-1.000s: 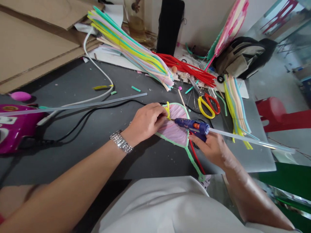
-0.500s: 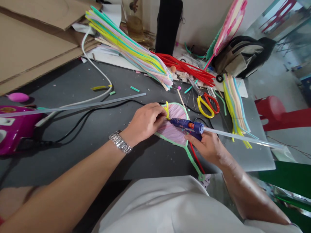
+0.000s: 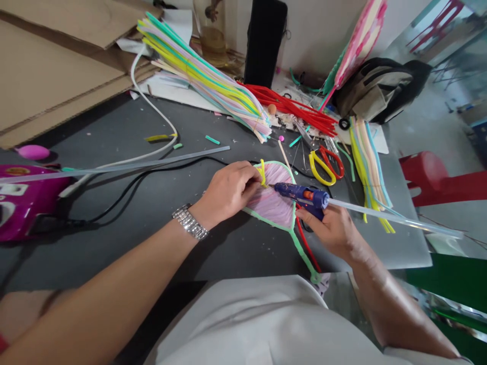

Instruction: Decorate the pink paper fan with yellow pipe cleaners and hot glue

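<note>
My left hand [image 3: 238,186] pinches a short yellow pipe cleaner [image 3: 263,172] against a fan-shaped piece [image 3: 272,205] with a pink-lilac face. That piece has a mint-green fuzzy edge and a green stem running toward the table's front edge. In my right hand [image 3: 329,225] is a blue hot glue gun [image 3: 300,193], its nozzle just right of the yellow pipe cleaner's lower end. A long clear glue stick [image 3: 395,218] sticks out of the gun's back. Beneath the gun a red pipe cleaner [image 3: 307,246] lies beside the green stem.
Orange-and-yellow-handled scissors [image 3: 323,166] lie beyond the gun. Bundles of pastel pipe cleaners [image 3: 213,76] and red pipe cleaners [image 3: 292,109] stretch along the back. Another bundle [image 3: 370,167] is at right. A black cord [image 3: 152,174] crosses the table toward a magenta box [image 3: 28,203].
The glue gun has drawn back a little to the right with my right hand, its nozzle moving off the yellow pipe cleaner. My left hand keeps its place.
</note>
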Action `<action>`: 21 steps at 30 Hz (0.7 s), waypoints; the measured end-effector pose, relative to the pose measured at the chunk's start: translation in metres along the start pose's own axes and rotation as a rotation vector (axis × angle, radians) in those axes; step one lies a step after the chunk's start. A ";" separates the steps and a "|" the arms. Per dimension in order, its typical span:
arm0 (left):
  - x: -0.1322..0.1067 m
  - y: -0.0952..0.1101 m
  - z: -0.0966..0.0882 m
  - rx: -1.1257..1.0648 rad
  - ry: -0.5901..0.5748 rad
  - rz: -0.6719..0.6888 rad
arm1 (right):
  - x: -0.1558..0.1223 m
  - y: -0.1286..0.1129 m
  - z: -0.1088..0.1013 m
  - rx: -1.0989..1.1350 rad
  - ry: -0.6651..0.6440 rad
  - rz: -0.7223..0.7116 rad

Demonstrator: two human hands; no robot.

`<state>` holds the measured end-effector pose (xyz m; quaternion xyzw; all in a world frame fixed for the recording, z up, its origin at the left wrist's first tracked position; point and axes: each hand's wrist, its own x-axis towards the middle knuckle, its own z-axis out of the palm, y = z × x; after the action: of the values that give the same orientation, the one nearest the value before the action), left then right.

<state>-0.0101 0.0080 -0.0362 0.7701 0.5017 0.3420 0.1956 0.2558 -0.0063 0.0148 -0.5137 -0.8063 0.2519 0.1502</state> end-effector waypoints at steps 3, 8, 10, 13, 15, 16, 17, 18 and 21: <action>0.000 0.000 0.000 0.007 0.003 0.000 | 0.001 0.001 0.002 0.021 0.003 -0.018; 0.000 0.001 0.000 0.006 -0.006 -0.010 | -0.001 0.003 0.003 0.013 -0.005 -0.028; 0.000 0.000 0.000 0.002 -0.008 -0.010 | -0.002 0.001 0.002 0.011 -0.007 -0.031; 0.000 0.000 0.000 0.000 -0.008 0.001 | -0.003 -0.002 0.002 0.027 -0.020 -0.034; 0.000 0.000 0.000 0.002 -0.011 0.003 | -0.002 -0.003 0.002 0.065 -0.047 -0.016; 0.000 0.000 -0.001 0.006 -0.013 0.000 | -0.002 -0.001 0.003 0.099 -0.058 0.004; 0.001 0.001 -0.001 0.010 -0.014 -0.005 | -0.002 0.001 0.003 0.145 -0.055 0.039; 0.001 0.001 -0.001 0.016 -0.015 -0.010 | -0.003 0.004 0.003 0.204 -0.036 0.093; 0.001 0.000 -0.001 0.032 -0.021 -0.011 | -0.006 0.016 0.001 0.458 0.076 0.279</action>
<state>-0.0102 0.0090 -0.0349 0.7738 0.5092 0.3250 0.1904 0.2702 -0.0062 0.0052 -0.5816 -0.6435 0.4263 0.2566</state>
